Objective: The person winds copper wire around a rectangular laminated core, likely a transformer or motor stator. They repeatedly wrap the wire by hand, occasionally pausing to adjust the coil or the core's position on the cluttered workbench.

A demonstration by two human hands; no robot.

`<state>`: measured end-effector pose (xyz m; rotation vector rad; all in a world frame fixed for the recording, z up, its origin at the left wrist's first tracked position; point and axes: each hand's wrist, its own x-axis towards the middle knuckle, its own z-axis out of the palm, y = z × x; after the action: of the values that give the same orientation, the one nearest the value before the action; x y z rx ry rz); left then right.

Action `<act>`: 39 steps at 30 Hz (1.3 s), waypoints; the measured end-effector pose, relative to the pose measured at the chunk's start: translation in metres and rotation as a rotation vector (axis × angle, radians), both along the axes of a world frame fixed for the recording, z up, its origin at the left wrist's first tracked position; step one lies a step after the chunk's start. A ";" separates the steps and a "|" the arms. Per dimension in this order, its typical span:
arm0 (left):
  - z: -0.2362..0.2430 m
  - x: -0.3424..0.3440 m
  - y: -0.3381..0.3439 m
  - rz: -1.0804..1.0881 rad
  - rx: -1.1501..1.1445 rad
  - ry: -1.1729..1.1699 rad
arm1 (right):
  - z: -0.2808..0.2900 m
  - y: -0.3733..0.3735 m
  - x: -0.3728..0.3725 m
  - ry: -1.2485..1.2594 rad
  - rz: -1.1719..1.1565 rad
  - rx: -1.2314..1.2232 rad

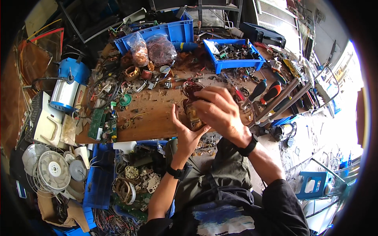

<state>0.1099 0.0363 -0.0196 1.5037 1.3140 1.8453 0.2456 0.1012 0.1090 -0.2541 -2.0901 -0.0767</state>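
Note:
Near the front edge of the wooden bench, my left hand holds a small yellowish component, possibly a coil or transformer, from below and the side; its forefinger points up. My right hand is closed over the same component from the upper right, hiding much of it. Reddish-brown thin wires bunch up just above it. Screwdrivers lie to the right of my hands.
Blue trays of parts, bagged copper wire, a blue-and-silver machine and a circuit board crowd the bench. Below are scrap bins and a fan; metal bars and a blue stool stand right.

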 end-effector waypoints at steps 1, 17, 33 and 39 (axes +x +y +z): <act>-0.006 -0.002 0.000 0.041 0.016 0.013 | 0.000 -0.006 -0.006 -0.007 0.046 0.007; 0.035 -0.099 -0.021 -0.037 -0.121 0.301 | -0.055 0.007 -0.039 0.036 0.110 -0.905; 0.043 -0.079 -0.063 -0.023 -0.633 0.363 | -0.103 -0.004 -0.026 0.208 0.031 -1.206; 0.036 -0.069 -0.024 -0.031 -0.347 0.605 | -0.104 -0.001 -0.015 0.423 0.323 -1.669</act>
<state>0.0414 0.0124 0.0164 1.9333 1.7459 1.0857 0.2307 0.0998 0.0051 -0.7896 -1.2586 1.7677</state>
